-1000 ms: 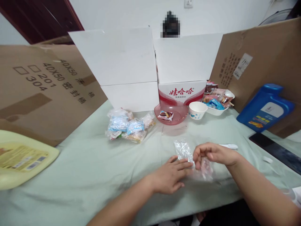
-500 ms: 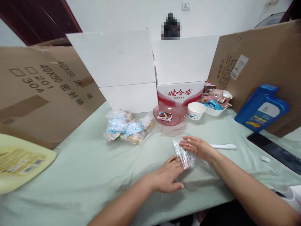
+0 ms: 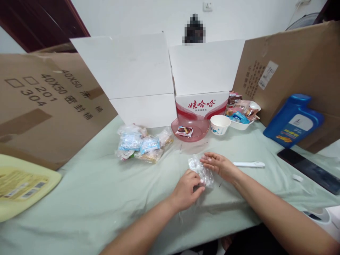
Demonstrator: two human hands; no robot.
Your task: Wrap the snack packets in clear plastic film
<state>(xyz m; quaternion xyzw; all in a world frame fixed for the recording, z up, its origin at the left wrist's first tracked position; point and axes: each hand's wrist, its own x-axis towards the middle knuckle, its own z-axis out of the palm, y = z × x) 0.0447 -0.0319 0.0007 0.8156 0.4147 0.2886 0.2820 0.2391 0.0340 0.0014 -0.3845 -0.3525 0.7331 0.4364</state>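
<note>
A crumpled clear plastic bag (image 3: 204, 174) lies on the green cloth between my two hands. My left hand (image 3: 187, 189) is at its lower left, fingers curled in and closed on the edge of the plastic. At the bag's upper right, my right hand (image 3: 219, 166) rests its outstretched fingers against the plastic, its thumb hidden. Some reddish colour shows near the bag's lower end, too small to make out. Beyond the bag stands a pink translucent bowl (image 3: 195, 136) containing a wrapped snack (image 3: 184, 131).
Several packaged snacks (image 3: 149, 145) lie in a pile at left. A white paper cup (image 3: 220, 125) and a white dish (image 3: 240, 126) of snacks stand behind. At right are a white plastic utensil (image 3: 249, 164), a blue bottle (image 3: 292, 120) and a phone (image 3: 309, 170). Cardboard boxes (image 3: 39, 117) surround the cloth.
My left hand's fingers have gone from spread flat to curled at the bag. The bag is more bunched up and sits slightly farther left. My right hand keeps nearly the same pose.
</note>
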